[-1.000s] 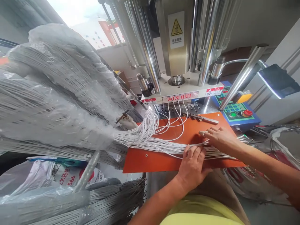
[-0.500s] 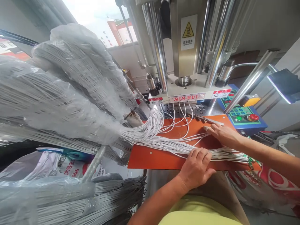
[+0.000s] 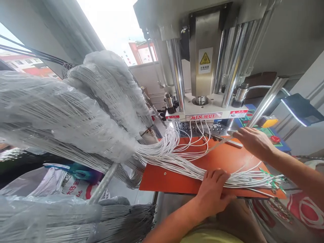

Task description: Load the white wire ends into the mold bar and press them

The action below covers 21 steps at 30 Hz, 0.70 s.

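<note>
A thick bundle of white cables point(image 3: 182, 166) crosses the orange board point(image 3: 157, 179), its green-tipped ends at the right. My left hand point(image 3: 214, 187) rests over the bundle at the board's front edge, fingers curled round the cables. Above the board's right half, my right hand point(image 3: 250, 138) is pinched on a white cable that stretches left, partly blurred. Just left of my right hand lies a metal bar point(image 3: 231, 142). Several cables run under the press head point(image 3: 202, 114) marked MIN-HUI.
Plastic-wrapped cable bundles point(image 3: 76, 114) fill the left side. Chrome columns point(image 3: 177, 74) stand behind the board. At the right are a lamp point(image 3: 302, 108) and a blue control box with a red button point(image 3: 275, 138). Dark cables point(image 3: 121, 219) lie at lower left.
My right hand has lifted up and right from the board, drawing a white cable. My left hand stays on the bundle. The camera view has tilted upward.
</note>
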Tool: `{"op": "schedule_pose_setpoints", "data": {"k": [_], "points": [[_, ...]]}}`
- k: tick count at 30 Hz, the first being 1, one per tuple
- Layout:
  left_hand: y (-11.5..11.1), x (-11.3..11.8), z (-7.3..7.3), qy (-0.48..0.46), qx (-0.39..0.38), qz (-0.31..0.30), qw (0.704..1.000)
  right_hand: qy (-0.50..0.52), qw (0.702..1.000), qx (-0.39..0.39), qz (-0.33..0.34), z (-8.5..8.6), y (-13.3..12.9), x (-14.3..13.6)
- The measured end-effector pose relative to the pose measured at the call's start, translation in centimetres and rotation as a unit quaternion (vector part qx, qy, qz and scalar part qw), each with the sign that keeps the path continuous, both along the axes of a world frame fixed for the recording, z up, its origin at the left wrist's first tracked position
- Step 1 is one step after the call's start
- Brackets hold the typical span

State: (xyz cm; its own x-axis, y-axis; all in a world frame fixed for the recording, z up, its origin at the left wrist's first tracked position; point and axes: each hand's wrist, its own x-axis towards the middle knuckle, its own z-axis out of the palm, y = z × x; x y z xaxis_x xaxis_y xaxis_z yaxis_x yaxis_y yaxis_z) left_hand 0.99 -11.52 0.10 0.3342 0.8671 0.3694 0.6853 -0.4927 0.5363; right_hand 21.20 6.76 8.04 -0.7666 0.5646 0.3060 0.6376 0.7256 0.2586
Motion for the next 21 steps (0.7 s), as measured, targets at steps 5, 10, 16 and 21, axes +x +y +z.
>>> {"op": "schedule_pose_setpoints", "data": {"k": [5, 10, 16, 21], "points": [[4.5, 0.0, 3.9, -0.143, -0.035, 0.045, 0.988, 0.012, 0.985, -0.045, 0.164, 0.5, -3.5, -1.4], [9.0, 1.4, 4.4, -0.317, -0.349, -0.042, 0.881, 0.073, 0.987, -0.078, 0.122, 0.0, -3.7, -0.2], [9.0, 1.4, 3.5, -0.407, -0.436, -0.109, 0.795, 0.332, 0.905, -0.262, -0.042, -4.4, -3.2, 4.3], [10.2, 1.3, 4.7, -0.342, -0.44, -0.098, 0.825, 0.324, 0.903, -0.259, -0.108, -5.1, -5.3, 6.1]]}}
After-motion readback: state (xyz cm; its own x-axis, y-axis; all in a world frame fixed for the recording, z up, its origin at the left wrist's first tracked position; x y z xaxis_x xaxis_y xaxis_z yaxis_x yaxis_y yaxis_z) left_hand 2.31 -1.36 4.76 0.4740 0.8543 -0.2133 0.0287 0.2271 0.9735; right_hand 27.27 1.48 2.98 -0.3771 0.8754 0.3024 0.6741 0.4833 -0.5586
